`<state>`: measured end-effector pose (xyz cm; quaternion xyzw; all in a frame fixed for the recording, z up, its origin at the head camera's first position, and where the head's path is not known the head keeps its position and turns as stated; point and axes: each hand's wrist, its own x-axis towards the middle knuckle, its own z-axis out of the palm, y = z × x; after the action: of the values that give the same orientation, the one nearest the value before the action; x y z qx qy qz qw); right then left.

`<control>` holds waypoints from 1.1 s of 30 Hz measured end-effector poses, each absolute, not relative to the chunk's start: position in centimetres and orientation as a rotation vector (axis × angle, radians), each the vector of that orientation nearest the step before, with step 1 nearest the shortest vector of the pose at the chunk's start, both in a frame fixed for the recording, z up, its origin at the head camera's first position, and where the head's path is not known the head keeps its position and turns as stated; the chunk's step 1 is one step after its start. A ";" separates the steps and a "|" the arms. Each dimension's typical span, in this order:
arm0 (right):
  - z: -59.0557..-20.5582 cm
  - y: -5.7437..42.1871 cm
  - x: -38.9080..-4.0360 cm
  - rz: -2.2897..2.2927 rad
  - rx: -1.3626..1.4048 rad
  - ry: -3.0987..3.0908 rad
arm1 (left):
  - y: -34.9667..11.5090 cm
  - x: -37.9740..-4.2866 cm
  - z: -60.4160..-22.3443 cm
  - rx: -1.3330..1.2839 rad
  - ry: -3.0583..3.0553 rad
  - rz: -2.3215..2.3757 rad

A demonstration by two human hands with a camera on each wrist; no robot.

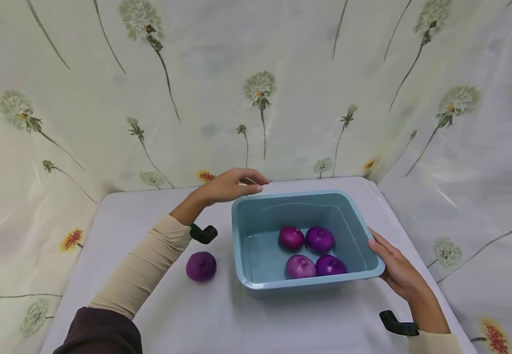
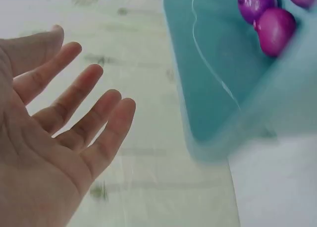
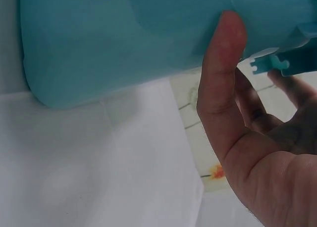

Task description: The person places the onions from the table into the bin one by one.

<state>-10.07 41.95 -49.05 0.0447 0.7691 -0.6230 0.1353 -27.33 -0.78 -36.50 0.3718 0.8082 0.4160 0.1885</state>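
Observation:
A light blue plastic tub [image 1: 258,246] looks slightly tilted above the white table, with several purple onions [image 1: 320,240] lying in its right half. My right hand [image 1: 395,270] holds the tub by its right side; in the right wrist view a finger [image 3: 223,63] presses against the tub's outer wall. Near the far left corner of the tub my left hand [image 1: 234,186] hovers, apart from the rim, its fingers spread loosely and the palm bare in the left wrist view. Another purple onion [image 1: 201,267] rests on the table, left of the tub and beside my left forearm.
The table [image 1: 172,314] wears a white cover. Behind it and along both sides hangs a pale curtain [image 1: 203,73] printed with dandelions. Black curved wrist mounts [image 1: 204,234] are on both forearms.

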 end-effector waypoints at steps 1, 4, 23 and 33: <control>-48.9 42.0 -10.1 -1.803 0.126 2.228 | -1.8 -27.2 -36.6 1.016 2.291 1.195; -48.8 42.2 -10.1 -1.796 0.120 2.216 | -4.8 -26.7 -37.5 0.896 2.311 1.268; -49.1 42.4 -10.6 -1.829 0.116 2.158 | -14.4 -18.2 -50.8 0.561 2.438 1.259; -49.3 42.3 -10.7 -1.842 0.125 2.149 | -14.1 -16.5 -55.3 0.567 2.455 1.321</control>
<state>-10.66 42.31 -49.26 0.0435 0.7494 -0.6426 0.1536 -16.47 -14.06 -55.35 0.1972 0.8534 0.4592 0.1480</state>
